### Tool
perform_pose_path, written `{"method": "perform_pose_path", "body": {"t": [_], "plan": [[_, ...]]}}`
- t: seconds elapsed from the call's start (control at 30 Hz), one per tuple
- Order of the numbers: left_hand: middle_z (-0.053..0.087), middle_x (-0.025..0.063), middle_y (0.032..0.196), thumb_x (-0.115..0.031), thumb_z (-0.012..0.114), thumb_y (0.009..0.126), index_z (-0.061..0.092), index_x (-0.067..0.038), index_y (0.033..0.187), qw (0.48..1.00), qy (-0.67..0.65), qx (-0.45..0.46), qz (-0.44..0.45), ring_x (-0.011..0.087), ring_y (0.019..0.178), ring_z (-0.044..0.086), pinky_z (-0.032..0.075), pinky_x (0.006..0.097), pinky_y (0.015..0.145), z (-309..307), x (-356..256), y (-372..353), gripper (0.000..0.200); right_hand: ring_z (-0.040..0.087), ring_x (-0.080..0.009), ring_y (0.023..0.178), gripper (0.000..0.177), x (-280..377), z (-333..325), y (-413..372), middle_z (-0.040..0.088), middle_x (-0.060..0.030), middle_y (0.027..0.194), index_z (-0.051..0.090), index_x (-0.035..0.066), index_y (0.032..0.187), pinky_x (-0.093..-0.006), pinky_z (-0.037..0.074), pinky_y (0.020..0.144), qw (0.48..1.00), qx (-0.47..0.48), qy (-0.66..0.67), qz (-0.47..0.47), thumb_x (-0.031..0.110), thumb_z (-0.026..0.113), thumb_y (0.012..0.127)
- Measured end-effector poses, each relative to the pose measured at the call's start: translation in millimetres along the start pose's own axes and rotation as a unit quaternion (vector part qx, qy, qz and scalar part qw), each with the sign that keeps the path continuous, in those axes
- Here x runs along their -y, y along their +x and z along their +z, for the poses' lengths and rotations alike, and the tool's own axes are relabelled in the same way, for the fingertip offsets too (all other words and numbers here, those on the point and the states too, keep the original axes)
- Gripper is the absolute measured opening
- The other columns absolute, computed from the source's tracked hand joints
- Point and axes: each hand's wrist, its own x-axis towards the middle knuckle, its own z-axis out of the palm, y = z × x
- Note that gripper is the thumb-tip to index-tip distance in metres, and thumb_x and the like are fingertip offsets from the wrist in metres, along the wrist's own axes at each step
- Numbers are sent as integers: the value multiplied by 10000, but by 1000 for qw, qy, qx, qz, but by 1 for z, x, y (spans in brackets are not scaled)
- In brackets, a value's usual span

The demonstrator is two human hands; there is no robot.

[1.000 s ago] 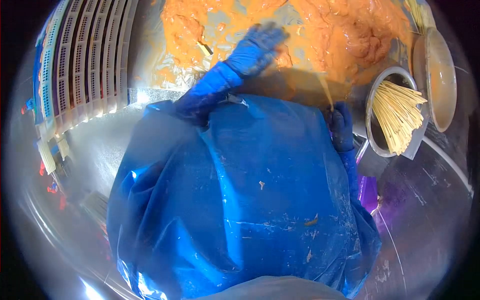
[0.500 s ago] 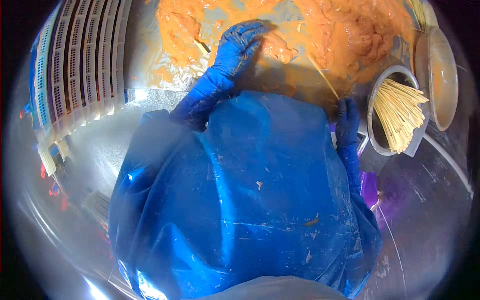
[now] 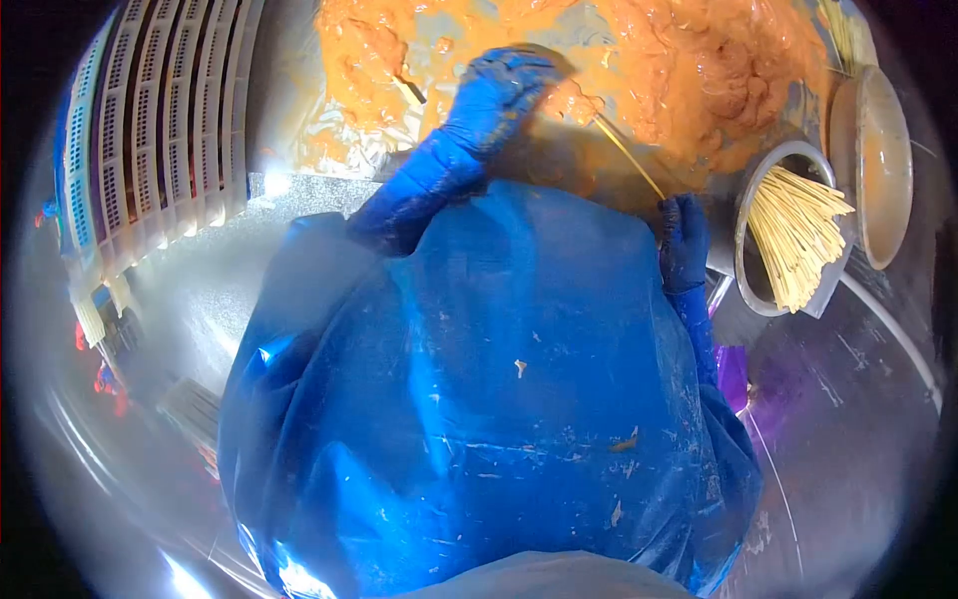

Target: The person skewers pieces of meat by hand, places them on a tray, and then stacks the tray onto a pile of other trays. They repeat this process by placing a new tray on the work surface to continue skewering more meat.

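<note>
My left hand (image 3: 509, 90), in a blue glove, is closed around a piece of orange marinated meat (image 3: 571, 104) over the metal table. My right hand (image 3: 684, 240), gloved too, grips the lower end of a bamboo skewer (image 3: 631, 157) close to the table's front edge. The skewer slants up to the left, its tip right at the meat beside my left fingers. Past that lies a heap of marinated meat (image 3: 714, 85). Left of my left hand is more meat (image 3: 364, 45), with a short stick end (image 3: 409, 91) poking out of it.
At the right a round metal container (image 3: 743, 225) holds a bundle of bamboo skewers (image 3: 798, 235), with a shallow bowl (image 3: 885, 165) behind it. Perforated plastic trays (image 3: 170, 130) stand in a row at the left. My blue apron (image 3: 499, 369) fills the middle foreground.
My left hand has moved right with the meat. My right hand has shifted slightly left, bringing the skewer's tip from apart to right at the meat.
</note>
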Motion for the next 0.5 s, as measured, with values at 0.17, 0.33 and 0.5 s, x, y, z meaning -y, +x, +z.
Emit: {"method": "perform_pose_path", "body": {"t": [0.17,0.33,0.5], "plan": [[664,41,1104,-276,586,863,702,-187,1034,998,25,38,41,257,1079,576,396,416,969,32,-2,4,225,492,-154,743,186,6,2,4,548,-86,778,558,14,907,-328,437,699,999,35,31,23,186,537,974],[668,30,1071,-265,604,847,710,-199,1007,998,23,48,44,259,1062,581,410,422,942,32,-1,5,203,472,-150,732,166,12,11,5,532,-79,769,563,41,894,-324,423,678,1000,7,2,2,189,553,968],[671,44,1023,-190,623,829,711,-199,988,998,19,37,52,273,1020,596,443,425,899,33,-1,7,182,462,-139,734,155,12,15,8,520,-57,772,556,43,888,-302,419,679,1000,8,7,15,177,561,964]]}}
